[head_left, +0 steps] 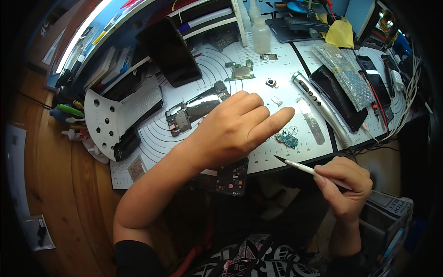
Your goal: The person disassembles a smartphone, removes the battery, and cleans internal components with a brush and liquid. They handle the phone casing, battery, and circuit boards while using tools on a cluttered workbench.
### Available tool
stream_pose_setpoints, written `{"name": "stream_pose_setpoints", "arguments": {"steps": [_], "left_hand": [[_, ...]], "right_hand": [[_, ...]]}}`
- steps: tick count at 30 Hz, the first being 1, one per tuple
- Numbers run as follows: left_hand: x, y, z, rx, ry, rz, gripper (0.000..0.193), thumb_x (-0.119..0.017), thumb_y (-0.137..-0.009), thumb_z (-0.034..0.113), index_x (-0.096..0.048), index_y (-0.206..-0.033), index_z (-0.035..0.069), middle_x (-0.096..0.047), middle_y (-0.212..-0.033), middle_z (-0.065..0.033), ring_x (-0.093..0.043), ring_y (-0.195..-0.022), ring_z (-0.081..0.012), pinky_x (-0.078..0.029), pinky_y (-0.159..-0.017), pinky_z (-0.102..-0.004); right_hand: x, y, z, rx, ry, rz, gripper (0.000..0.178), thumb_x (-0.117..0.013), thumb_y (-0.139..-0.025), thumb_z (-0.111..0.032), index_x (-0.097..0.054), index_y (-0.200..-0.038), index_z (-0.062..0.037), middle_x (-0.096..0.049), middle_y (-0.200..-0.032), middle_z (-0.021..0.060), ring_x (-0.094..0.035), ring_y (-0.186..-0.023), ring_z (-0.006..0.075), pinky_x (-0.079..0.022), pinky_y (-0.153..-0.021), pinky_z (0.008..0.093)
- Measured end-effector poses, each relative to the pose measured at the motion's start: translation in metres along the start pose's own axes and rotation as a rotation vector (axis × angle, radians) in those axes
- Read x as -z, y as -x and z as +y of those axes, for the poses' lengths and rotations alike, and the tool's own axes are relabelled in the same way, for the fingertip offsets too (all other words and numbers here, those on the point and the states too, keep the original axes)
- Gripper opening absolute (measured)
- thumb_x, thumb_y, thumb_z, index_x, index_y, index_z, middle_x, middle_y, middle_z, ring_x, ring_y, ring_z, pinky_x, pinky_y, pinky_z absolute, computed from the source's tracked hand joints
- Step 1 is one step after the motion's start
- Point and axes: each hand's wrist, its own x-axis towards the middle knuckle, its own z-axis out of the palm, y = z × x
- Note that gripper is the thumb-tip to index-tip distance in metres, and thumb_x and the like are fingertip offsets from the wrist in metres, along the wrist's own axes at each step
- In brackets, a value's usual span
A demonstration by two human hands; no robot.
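Note:
My right hand point(344, 184) is closed around a slim brush point(300, 167) with a pale handle and a dark, pointed tip. The tip points left, just in front of the mat's near edge. Over the middle of the mat, my left hand point(240, 122) has its fingers curled and its index finger reaching right. Whatever its fingertips may pinch is hidden. Just below that finger is a small blue circuit board point(288, 140). Beneath my left wrist, an opened phone frame point(230, 177) juts past the mat's front edge. Farther back lies a phone chassis point(198, 105) with a black battery.
On the printed work mat point(265, 159) are a green circuit board point(240, 70), a camera module point(271, 82), a metal strip point(311, 121) and a silver electric screwdriver point(320, 108). A dark phone screen point(169, 51) leans at the back. Bubble wrap point(346, 76) covers phones at right.

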Motion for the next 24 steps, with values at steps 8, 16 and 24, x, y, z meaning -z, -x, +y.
{"name": "stream_pose_setpoints", "arguments": {"steps": [8, 16, 24], "left_hand": [[-0.004, 0.009, 0.002, 0.067, 0.107, -0.014, 0.046, -0.069, -0.08, -0.008, -0.069, -0.125, 0.002, -0.067, -0.085, -0.0101, -0.064, -0.078, -0.0249, -0.054, -0.07, -0.0359], [0.045, 0.031, 0.013, 0.285, 0.148, 0.072, 0.042, -0.072, -0.079, -0.014, -0.071, -0.119, -0.001, -0.074, -0.099, -0.0146, -0.07, -0.086, -0.0284, -0.056, -0.074, -0.0344], [0.092, 0.075, 0.049, 0.519, 0.206, -0.341, 0.084, -0.093, -0.066, 0.019, -0.057, -0.14, 0.001, -0.066, -0.13, -0.0166, -0.06, -0.12, -0.0371, -0.047, -0.103, -0.0463]], "right_hand": [[0.018, 0.021, 0.009, -0.039, 0.009, 0.149, 0.018, -0.073, -0.075, 0.008, -0.076, -0.093, 0.0053, -0.069, -0.074, 0.0115, -0.061, -0.064, 0.0158, -0.043, -0.061, 0.0259], [0.023, 0.037, 0.02, -0.058, -0.011, 0.196, 0.019, -0.071, -0.079, 0.006, -0.074, -0.098, 0.0057, -0.067, -0.078, 0.011, -0.059, -0.066, 0.0144, -0.042, -0.061, 0.0257], [0.024, 0.052, 0.027, -0.179, -0.514, 0.253, 0.024, -0.072, -0.086, 0.0, -0.068, -0.109, 0.0064, -0.061, -0.085, 0.0117, -0.057, -0.071, 0.0143, -0.043, -0.061, 0.0222]]}}
